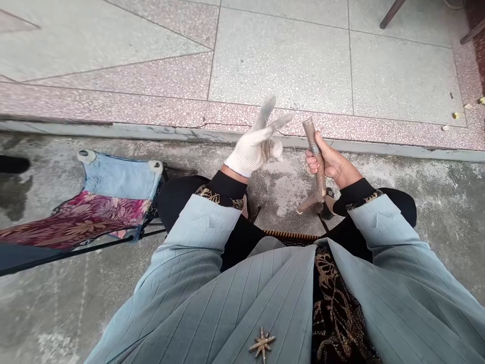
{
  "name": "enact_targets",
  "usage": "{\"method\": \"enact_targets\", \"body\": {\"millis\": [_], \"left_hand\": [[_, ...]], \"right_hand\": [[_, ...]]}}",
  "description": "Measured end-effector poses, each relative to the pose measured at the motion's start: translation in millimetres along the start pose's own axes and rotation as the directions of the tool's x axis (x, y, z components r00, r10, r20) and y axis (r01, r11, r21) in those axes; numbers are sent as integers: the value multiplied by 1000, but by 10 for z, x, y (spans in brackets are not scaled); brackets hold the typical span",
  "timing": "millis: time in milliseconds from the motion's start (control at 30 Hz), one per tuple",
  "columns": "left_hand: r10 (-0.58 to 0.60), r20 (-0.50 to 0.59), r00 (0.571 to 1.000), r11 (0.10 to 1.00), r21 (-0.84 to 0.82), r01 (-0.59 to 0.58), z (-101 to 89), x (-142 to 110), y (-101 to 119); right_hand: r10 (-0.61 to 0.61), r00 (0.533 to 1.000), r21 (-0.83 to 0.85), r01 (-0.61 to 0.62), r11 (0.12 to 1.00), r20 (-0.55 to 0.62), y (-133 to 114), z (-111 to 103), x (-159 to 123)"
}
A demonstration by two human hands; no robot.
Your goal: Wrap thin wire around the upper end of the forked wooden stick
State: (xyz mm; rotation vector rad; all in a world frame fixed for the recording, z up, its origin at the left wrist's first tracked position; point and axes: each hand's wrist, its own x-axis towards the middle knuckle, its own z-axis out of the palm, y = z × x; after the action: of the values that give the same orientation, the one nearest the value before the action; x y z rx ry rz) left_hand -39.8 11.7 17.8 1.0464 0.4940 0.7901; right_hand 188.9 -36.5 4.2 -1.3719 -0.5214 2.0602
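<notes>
My right hand (329, 157), bare, is wrapped around a brown branch-like stick (320, 179). Its blunt top end sticks up above my thumb, a grey band-like patch shows near the grip, and the lower end bends off to the left like a foot. To the left of the stick, apart from it, is my left hand (255, 146) in a white knit glove with greyish fingertips. Two of its fingers stretch out and spread away from me, while the others curl in toward the palm. I see nothing held in it, though the inside of the curl is partly hidden.
A low step edge (182, 132) runs across in front, with speckled tiles (280, 60) beyond. At left stands a folding chair with a denim and pink floral seat (117, 174). Dark furniture legs (392, 12) show at top right. Grey concrete (447, 202) lies around me.
</notes>
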Motion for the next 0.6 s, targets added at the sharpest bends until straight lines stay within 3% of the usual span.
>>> {"method": "enact_targets", "body": {"millis": [133, 600], "left_hand": [[49, -62, 997, 992, 116, -41, -31, 22, 23], [105, -13, 994, 935, 341, -94, -176, 99, -79]], "right_hand": [[-42, 999, -38, 42, 998, 0, -22, -24, -46], [-108, 988, -143, 123, 982, 107, -49, -54, -114]]}}
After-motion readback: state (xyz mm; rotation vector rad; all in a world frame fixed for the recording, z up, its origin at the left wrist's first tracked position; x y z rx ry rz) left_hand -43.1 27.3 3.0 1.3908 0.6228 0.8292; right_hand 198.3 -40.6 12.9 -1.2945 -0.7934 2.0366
